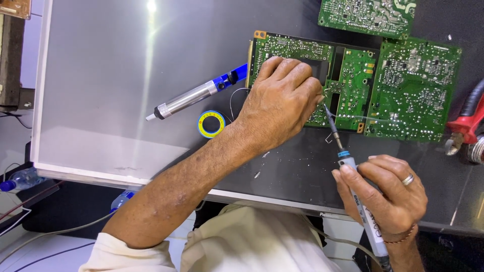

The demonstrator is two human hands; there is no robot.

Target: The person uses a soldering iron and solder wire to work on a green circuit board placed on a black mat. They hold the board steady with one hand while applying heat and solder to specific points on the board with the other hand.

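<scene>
Nearest the camera, the right hand (390, 194), a ring on one finger, closes around one soldering iron (355, 189), held like a pen with its tip slanting up to the near edge of a green circuit board (312, 75). The left hand (280, 100) reaches across from a bent forearm and lies knuckles-up on that board, fingers curled together and apparently pinching a thin strand of solder wire, though the grip itself is hidden. Three green boards lie on the dark work surface (297, 166): this one, a second (416, 88) touching it on the right, a third (365, 15) beyond. Left of the hand sit one yellow-and-blue solder spool (211, 124) and one blue-and-silver desoldering pump (196, 95). Red-handled pliers (466, 123) lie at the right edge.
</scene>
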